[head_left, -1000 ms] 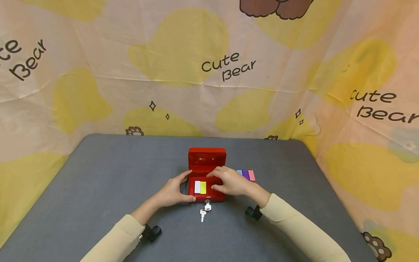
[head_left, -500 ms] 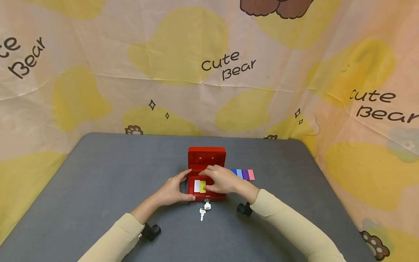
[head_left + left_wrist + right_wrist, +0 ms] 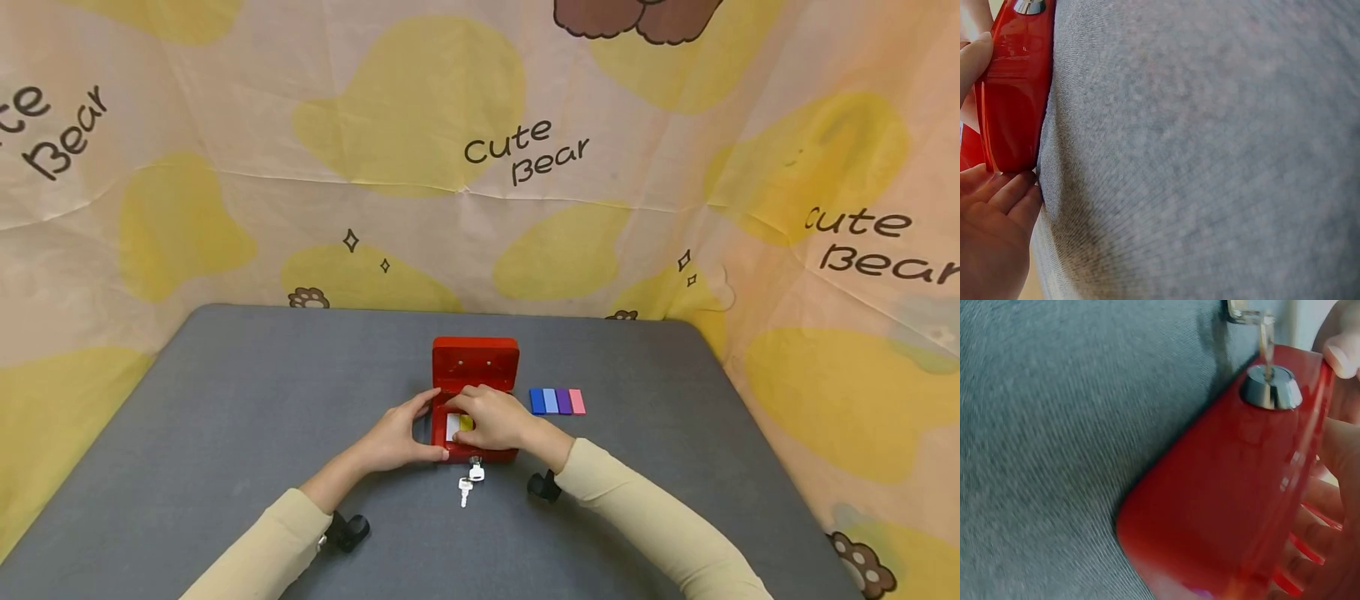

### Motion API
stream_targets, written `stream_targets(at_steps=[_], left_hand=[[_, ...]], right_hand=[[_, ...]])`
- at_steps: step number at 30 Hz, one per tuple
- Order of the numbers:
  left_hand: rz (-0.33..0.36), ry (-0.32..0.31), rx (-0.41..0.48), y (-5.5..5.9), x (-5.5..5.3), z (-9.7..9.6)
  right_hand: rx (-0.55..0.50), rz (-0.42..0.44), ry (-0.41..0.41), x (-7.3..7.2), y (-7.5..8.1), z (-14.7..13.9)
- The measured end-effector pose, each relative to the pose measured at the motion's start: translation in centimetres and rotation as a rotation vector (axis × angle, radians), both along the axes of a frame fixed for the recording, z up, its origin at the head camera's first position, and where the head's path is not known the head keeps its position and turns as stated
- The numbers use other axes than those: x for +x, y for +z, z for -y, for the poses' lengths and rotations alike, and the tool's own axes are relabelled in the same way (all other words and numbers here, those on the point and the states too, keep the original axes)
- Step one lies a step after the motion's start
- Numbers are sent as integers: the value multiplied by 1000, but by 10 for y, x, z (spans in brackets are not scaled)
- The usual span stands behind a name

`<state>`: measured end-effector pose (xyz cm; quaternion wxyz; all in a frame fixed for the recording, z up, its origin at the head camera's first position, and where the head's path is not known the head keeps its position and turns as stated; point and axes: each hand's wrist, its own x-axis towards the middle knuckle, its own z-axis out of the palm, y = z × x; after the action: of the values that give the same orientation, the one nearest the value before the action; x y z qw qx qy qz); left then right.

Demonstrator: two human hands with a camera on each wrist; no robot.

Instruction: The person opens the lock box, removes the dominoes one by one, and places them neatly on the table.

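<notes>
A red cash box (image 3: 498,456) stands on the table with its lid (image 3: 475,354) raised. My left hand (image 3: 393,439) holds the box at its left side, thumb on the front corner and fingers along the side wall. Inside lie a white domino-like piece (image 3: 452,427) and a yellow one (image 3: 466,422), side by side. My right hand (image 3: 495,419) reaches in over them, thumb near their front ends and fingertips near their back ends, with a gap between. It covers the right part of the box. A key sits in the front lock (image 3: 1270,387).
A second key (image 3: 463,492) hangs from the first, in front of the box. Dark blue, light blue, purple and pink pieces (image 3: 557,402) lie in a row right of the box on the grey table (image 3: 300,375). Patterned cloth (image 3: 412,108) rises behind it.
My right hand has moved left inside the box, from beside the yellow piece to over the yellow and white ones. The dark blue piece has come into full view. My left hand stays put.
</notes>
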<state>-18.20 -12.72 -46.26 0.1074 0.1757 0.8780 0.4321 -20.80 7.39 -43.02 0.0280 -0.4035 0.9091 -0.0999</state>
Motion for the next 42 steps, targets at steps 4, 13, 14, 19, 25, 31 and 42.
stream_targets(at_steps=[4, 13, 14, 19, 25, 31, 42], left_hand=[[8, -2, 2, 0, 0, 0], [0, -10, 20, 1, 0, 1], [0, -11, 22, 0, 0, 1], [1, -15, 23, 0, 0, 1], [-7, -12, 17, 1, 1, 1], [-7, -11, 13, 1, 1, 0], [-11, -13, 26, 1, 0, 0]], right_hand=[[6, 5, -18, 1, -4, 2], [73, 2, -69, 0, -7, 9], [83, -6, -71, 0, -6, 9], [127, -44, -86, 1, -6, 13], [154, -75, -112, 2, -4, 17], [172, -101, -133, 5, -6, 20], [166, -115, -138, 6, -8, 20]])
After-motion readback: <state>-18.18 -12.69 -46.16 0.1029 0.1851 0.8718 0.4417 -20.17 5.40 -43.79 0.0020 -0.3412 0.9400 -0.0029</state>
